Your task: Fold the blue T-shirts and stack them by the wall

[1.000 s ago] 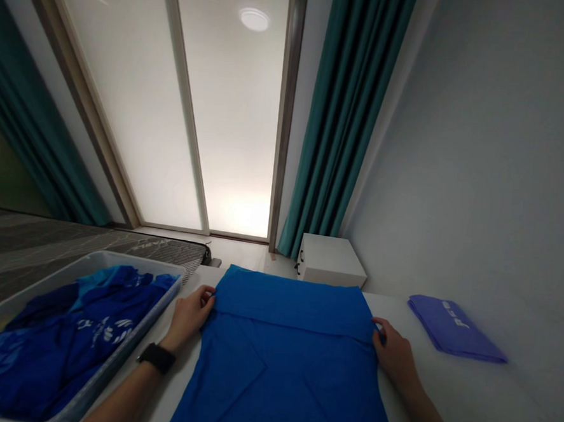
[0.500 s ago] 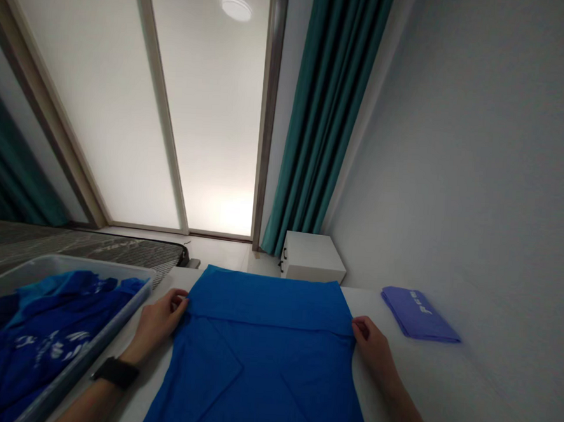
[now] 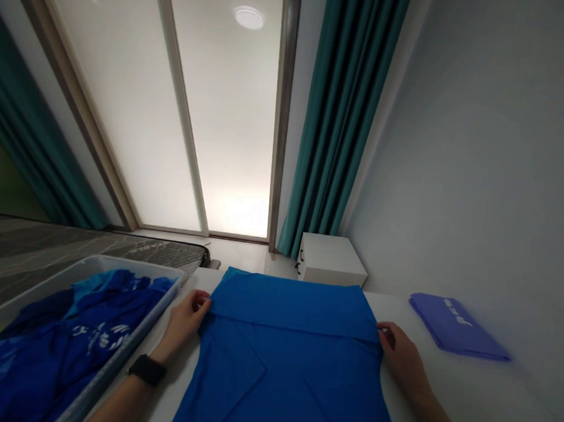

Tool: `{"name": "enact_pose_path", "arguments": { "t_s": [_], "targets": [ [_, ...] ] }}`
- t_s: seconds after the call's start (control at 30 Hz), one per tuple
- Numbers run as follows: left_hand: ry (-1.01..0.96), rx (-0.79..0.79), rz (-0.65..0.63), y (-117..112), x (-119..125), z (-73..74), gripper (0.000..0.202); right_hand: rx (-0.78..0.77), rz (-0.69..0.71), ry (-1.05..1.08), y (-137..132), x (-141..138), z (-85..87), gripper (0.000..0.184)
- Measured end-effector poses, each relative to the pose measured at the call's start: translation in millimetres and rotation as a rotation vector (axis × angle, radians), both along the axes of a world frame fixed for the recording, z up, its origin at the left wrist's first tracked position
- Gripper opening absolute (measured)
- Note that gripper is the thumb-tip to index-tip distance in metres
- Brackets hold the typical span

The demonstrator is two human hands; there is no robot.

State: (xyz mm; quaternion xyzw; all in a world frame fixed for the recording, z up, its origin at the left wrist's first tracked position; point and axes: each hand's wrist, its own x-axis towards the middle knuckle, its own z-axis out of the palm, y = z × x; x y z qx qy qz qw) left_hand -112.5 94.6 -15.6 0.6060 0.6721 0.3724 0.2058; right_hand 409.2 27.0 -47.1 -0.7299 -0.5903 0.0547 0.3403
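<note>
A bright blue cloth garment (image 3: 286, 364) lies spread on the white table (image 3: 471, 401), its far end turned over into a flat band. At the left end of that fold, my left hand (image 3: 187, 316) pinches the edge between thumb and fingers; a black watch band circles the wrist. Across from it, my right hand (image 3: 400, 352) has its thumb and fingers closed on the right end of the fold. The lower part of the garment runs out of view at the bottom.
Left of the garment stands a clear plastic bin (image 3: 176, 287) with rumpled blue clothes (image 3: 73, 338) inside. A folded purple garment (image 3: 461, 327) with white print lies on the right, near the wall. Beyond the table are a white cabinet (image 3: 331, 255) and a green curtain (image 3: 349, 126).
The whole view has shifted, so everything sits further right and more of the bin shows. Both hands keep their places on the fold, and the garment looks the same.
</note>
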Motion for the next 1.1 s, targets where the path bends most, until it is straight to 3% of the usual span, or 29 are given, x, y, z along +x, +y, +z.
{"name": "enact_pose_path", "arguments": {
  "t_s": [0.1,0.33,0.6,0.83,0.93,1.1],
  "targets": [
    [-0.024,0.017,-0.020,-2,1,2.3,0.036,0.035,-0.029,0.013,2,2,-0.6,0.038],
    [0.244,-0.061,-0.014,-7,3,9.5,0.024,-0.064,-0.007,-0.052,3,1,-1.7,0.036],
    [0.140,-0.046,-0.028,0,1,4.6,0.033,-0.064,-0.011,0.075,2,-1,5.1,0.040],
    [0.134,-0.052,-0.028,1,-1,0.4,0.034,-0.071,-0.008,0.046,4,-2,0.6,0.042],
    [-0.001,-0.045,-0.029,11,1,4.4,0.035,-0.064,-0.003,0.088,9,-3,9.2,0.042],
    [-0.242,0.039,0.011,37,9,28.8,0.040,-0.011,-0.010,0.129,27,-6,40.6,0.041]
  ]
}}
